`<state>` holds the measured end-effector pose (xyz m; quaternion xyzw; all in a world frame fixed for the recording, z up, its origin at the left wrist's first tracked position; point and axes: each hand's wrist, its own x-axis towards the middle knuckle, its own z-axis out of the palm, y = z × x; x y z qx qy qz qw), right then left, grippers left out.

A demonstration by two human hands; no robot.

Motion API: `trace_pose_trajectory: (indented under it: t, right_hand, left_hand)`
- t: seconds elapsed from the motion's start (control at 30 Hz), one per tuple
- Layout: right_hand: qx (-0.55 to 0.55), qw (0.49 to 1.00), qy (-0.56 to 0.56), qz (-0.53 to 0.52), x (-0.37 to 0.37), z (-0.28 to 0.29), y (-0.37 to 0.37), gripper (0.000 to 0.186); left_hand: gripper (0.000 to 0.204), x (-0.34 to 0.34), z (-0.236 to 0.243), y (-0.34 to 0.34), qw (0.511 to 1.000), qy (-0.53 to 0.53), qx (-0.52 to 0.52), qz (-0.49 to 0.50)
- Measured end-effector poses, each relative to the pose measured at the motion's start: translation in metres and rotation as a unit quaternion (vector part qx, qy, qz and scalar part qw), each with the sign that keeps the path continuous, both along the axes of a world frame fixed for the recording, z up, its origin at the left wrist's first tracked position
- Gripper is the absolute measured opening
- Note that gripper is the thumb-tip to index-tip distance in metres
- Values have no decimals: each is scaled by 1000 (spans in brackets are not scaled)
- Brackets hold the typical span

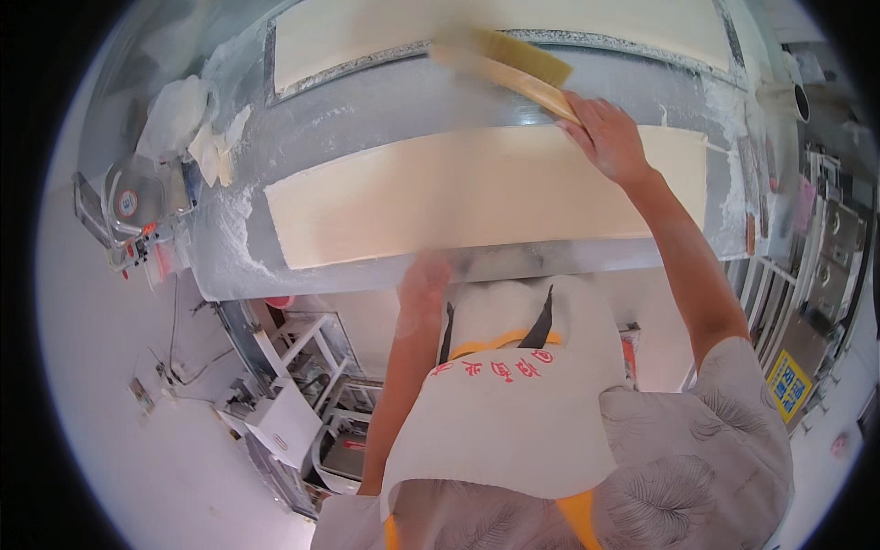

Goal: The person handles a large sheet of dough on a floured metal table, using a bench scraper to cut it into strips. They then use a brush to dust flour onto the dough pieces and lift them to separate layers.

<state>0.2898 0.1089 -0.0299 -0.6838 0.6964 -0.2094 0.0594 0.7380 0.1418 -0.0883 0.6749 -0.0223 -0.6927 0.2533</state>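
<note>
My right hand point(607, 139) is closed round the wooden handle of a brush point(522, 75) with yellowish bristles. It holds the brush over the far part of the table, its head partly blurred by a hazy smudge in the picture. In front of me lies a long flat sheet of pale rolled dough point(568, 188), beneath my right wrist. Beside the table's front edge is my left hand point(426, 278), close to the dough's near side; haze hides its fingers. A second pale dough sheet point(587, 18) lies farther back, with a dark, flour-speckled border.
White powder, seemingly flour, streaks the grey worktable point(367, 128). A crumpled plastic bag point(176, 115) and dough scraps point(215, 151) lie at the left, above a metal-framed machine part point(133, 197). A white-framed stand point(312, 344) is below left; metal shelving point(834, 229) stands right.
</note>
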Motion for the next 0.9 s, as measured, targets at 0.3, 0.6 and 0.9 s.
trace_pose_trajectory:
  t: [0.3, 0.6, 0.9]
  right_hand:
    - [1, 986, 97, 135, -21, -40, -79, 50]
    - [-91, 984, -85, 125, 66, -30, -39, 41]
    - [-65, 982, -147, 99, 85, -30, -41, 37]
  left_hand:
    - [36, -86, 39, 3, 997, -49, -14, 55]
    - [18, -105, 7, -6, 961, -185, 91, 183]
    - [29, -102, 13, 7, 981, -78, 9, 177]
